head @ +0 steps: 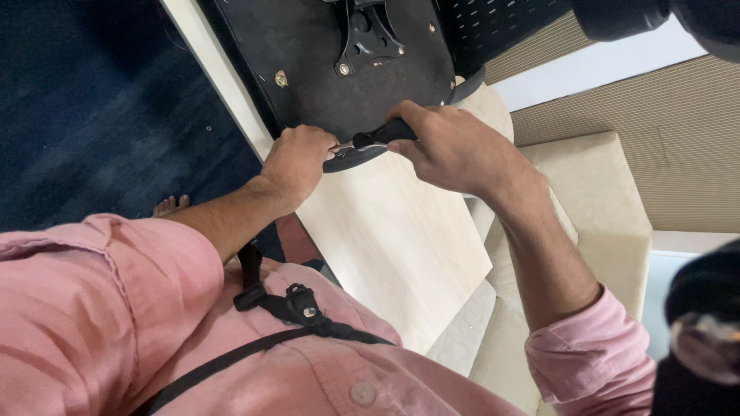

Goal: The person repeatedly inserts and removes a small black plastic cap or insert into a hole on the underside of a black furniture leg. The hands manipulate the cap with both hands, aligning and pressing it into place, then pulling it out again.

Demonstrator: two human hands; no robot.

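Observation:
A black chair seat (308,54) lies upside down on a pale wooden table (401,246), its metal bracket (370,35) and screws facing up. My right hand (455,146) is closed around the black handle of a screwdriver (381,136), whose metal shaft points left toward the seat's near edge. My left hand (297,162) is closed into a fist at that edge, right at the shaft's tip; what it pinches is hidden.
Dark blue carpet (100,100) lies left of the table, with a bare foot (171,205) on it. A cream sofa (593,208) stands to the right, before a ribbed beige wall. The chair's black mesh back (501,23) is at the top.

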